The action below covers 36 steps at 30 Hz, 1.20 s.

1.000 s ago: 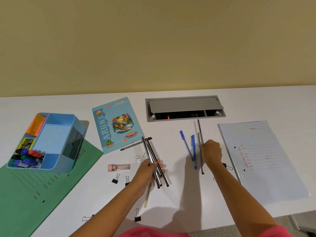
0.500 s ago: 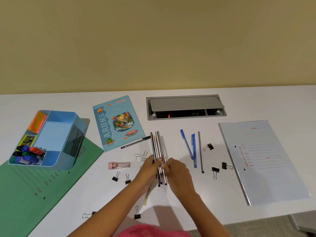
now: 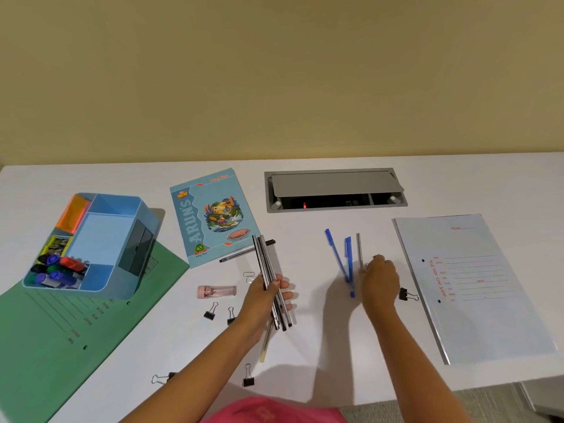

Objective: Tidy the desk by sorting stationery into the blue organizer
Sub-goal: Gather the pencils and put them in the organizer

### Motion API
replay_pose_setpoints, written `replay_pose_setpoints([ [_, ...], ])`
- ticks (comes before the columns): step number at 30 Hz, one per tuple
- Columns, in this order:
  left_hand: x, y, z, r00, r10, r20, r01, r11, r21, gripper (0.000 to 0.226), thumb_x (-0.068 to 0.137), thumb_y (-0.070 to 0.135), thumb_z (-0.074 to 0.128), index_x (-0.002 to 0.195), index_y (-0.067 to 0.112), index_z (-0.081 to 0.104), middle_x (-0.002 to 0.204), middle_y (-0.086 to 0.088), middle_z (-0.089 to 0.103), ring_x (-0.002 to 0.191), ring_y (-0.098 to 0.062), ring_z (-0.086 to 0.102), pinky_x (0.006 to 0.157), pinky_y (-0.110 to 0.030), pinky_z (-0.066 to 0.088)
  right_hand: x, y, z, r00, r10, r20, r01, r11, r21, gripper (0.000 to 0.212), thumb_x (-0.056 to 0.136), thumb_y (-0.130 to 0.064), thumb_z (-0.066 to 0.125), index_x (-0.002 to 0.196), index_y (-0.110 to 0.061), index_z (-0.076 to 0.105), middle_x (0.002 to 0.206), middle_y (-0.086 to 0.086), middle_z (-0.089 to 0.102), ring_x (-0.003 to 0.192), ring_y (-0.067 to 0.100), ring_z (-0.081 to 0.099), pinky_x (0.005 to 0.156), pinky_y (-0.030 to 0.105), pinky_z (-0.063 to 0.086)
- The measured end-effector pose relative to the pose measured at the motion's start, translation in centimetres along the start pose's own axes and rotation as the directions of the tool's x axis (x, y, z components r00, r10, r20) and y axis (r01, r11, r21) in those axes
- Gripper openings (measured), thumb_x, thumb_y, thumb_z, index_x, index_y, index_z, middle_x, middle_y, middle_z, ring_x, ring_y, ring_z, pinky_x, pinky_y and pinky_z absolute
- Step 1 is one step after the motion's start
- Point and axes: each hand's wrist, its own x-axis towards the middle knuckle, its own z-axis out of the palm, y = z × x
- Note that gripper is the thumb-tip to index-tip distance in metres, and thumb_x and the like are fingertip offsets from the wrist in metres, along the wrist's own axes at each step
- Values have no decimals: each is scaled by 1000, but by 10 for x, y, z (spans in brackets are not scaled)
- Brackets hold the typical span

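Just changed: R hand [image 3: 380, 280] was at the bundle of dark pencils [image 3: 265, 257] half a sec ago, helping L hand [image 3: 264, 296] square it up. Now it's back out right, by the grey pencil [image 3: 359, 248] & blue pens [image 3: 348, 261].
L hand: fingers wrapped round the bundle, lifted off the desk, tips pointing away from the person.
R hand: fingers curled down over the grey pencil's near end. A binder clip lay just there before & is hidden now, so can't tell if it pinches pencil, clip or nothing.
Blue organizer [image 3: 122, 199]: far left, partly on green folder [image 3: 45, 346], well apart from both hands; markers [image 3: 58, 267] in front slot.
Meaning for task: est. collecting phase, this batch not filed yet; next pick prob. joins the bundle.
Loose yet: black pen [image 3: 238, 256] by notebook [image 3: 210, 215], pink case [image 3: 216, 291], binder clips [image 3: 210, 312].
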Motion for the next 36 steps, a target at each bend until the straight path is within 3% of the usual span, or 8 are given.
replay_pose_setpoints([
  [9, -2, -3, -6, 1000, 29, 3, -29, 999, 40, 23, 98, -4, 39, 86, 9, 54, 80, -5, 61, 61, -8, 68, 58, -17, 54, 3, 6, 10, 996, 57, 75, -58, 998, 17, 17, 89, -15, 59, 96, 1, 61, 90, 15, 63, 69, 23, 57, 57, 30, 47],
  [18, -7, -3, -8, 1000, 27, 8, -28, 999, 39, 19, 95, -7, 40, 97, 5, 54, 89, -11, 64, 74, -14, 66, 69, -26, 54, -104, -51, -11, 903, -425, 59, 342, 796, 499, 8, 78, -14, 69, 76, -15, 61, 69, -1, 63, 63, 18, 61, 57, 23, 45],
  [21, -9, -2, -8, 1000, 23, -4, -22, 999, 36, 29, 88, -11, 39, 106, 6, 55, 99, -14, 66, 89, -22, 66, 83, -35, 55, -131, -59, 0, 872, -478, 101, 377, 790, 484, 10, 81, -22, 69, 82, -20, 59, 78, -6, 65, 70, 14, 62, 62, 28, 51],
  [26, -15, 2, -9, 1000, -13, -19, 9, 980, -199, 13, 92, -3, 42, 95, 2, 54, 82, -11, 61, 66, -16, 65, 60, -28, 53, -140, -61, 12, 846, -533, -13, 457, 713, 531, 7, 81, -14, 71, 84, -17, 65, 77, -5, 67, 71, 12, 61, 64, 26, 53],
  [29, -12, -4, -14, 998, 15, -66, -25, 987, -158, 12, 98, 17, 49, 97, 6, 54, 86, -10, 61, 73, -18, 64, 71, -32, 53, -144, -64, 9, 837, -542, -69, 473, 654, 591, 9, 81, -10, 70, 80, -19, 67, 75, -7, 67, 68, 7, 60, 63, 15, 48],
  [31, -14, -2, -16, 995, 62, -83, -75, 983, -165, 15, 100, 20, 44, 93, 8, 52, 84, -10, 57, 75, -19, 61, 68, -30, 54, -147, -64, 6, 915, -398, -68, 345, 684, 643, 13, 86, -15, 64, 80, -26, 64, 80, -8, 67, 73, 7, 61, 64, 9, 43],
  [33, -18, 4, -16, 985, 136, -104, -154, 969, -193, 15, 101, 15, 39, 90, 10, 49, 78, -6, 53, 69, -16, 59, 58, -23, 55, -147, -62, 5, 983, -135, 124, -4, 663, 749, 11, 91, -18, 56, 88, -27, 63, 90, -4, 67, 83, 12, 62, 71, 14, 44],
  [36, -21, 8, -17, 961, 253, -114, -267, 954, -136, 17, 102, 12, 37, 89, 13, 48, 77, -3, 53, 70, -15, 57, 63, -21, 54, -149, -64, 6, 726, -66, 684, -678, 94, 729, 21, 96, -23, 49, 104, -6, 60, 99, 12, 66, 86, 25, 63, 69, 32, 52],
])
